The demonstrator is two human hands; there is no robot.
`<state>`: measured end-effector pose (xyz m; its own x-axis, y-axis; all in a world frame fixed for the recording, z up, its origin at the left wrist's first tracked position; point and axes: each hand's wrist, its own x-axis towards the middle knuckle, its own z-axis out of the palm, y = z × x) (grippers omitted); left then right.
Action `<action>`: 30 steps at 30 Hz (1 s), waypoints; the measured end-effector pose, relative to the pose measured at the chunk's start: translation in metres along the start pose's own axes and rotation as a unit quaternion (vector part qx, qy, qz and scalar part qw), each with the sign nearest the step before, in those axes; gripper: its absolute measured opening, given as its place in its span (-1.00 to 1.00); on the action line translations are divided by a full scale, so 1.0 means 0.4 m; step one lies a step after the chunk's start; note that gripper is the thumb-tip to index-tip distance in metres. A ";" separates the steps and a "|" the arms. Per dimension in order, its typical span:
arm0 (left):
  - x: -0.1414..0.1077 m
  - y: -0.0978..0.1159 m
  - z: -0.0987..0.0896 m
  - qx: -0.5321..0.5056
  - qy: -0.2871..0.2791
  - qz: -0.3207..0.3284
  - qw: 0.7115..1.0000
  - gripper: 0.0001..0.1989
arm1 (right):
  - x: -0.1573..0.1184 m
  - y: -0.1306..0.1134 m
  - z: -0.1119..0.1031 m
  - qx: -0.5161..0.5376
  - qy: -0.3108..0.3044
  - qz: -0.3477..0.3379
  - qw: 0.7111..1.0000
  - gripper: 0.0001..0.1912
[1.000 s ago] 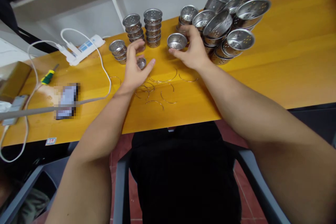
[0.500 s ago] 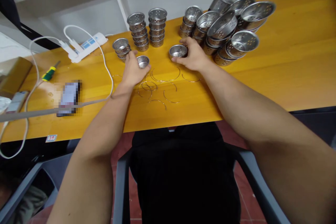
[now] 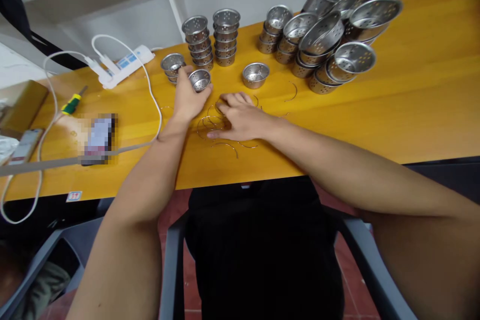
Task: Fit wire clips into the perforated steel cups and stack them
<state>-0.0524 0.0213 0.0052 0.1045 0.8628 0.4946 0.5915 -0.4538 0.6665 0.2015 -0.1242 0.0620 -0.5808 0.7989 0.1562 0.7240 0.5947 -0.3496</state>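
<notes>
Between the thumb and fingers of my left hand [image 3: 188, 97] is a small perforated metal cup [image 3: 200, 80], beside a short stack of similar cups [image 3: 172, 63]. My right hand [image 3: 242, 117] lies palm down with its fingers apart over thin curved wires [image 3: 226, 145] on the orange table, and partly hides them. A single metal cup [image 3: 255, 76] stands upright beyond my right hand, untouched. One more curved wire [image 3: 294, 91] rests to the right of that cup.
Two taller cup stacks [image 3: 226, 37] stand at the back. Many larger cups [image 3: 322, 42] are piled at the back right. On the left are a white power strip [image 3: 127, 66] with cables, a screwdriver [image 3: 71, 104] and a phone [image 3: 99, 137].
My right hand has let go of the single cup and moved toward me and left, over the wires. The cup in my left hand has risen slightly and tilted.
</notes>
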 end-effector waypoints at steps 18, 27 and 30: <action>-0.018 0.041 -0.006 -0.014 -0.015 0.007 1.000 -0.21 | 0.006 0.049 -0.047 -0.103 -0.023 -0.069 0.992 -0.76; -0.024 0.055 -0.008 -0.009 -0.033 0.007 0.999 -0.18 | 0.003 0.038 -0.058 -0.123 -0.018 -0.089 0.988 -0.79; -0.024 0.061 -0.009 -0.007 -0.025 0.014 1.000 -0.17 | 0.002 0.042 -0.061 -0.097 -0.009 -0.084 0.992 -0.81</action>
<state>-0.0420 0.0013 0.0187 0.1611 0.8598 0.4845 0.5759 -0.4806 0.6613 0.2222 -0.1114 0.0787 -0.7050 0.6857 0.1809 0.6728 0.7274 -0.1350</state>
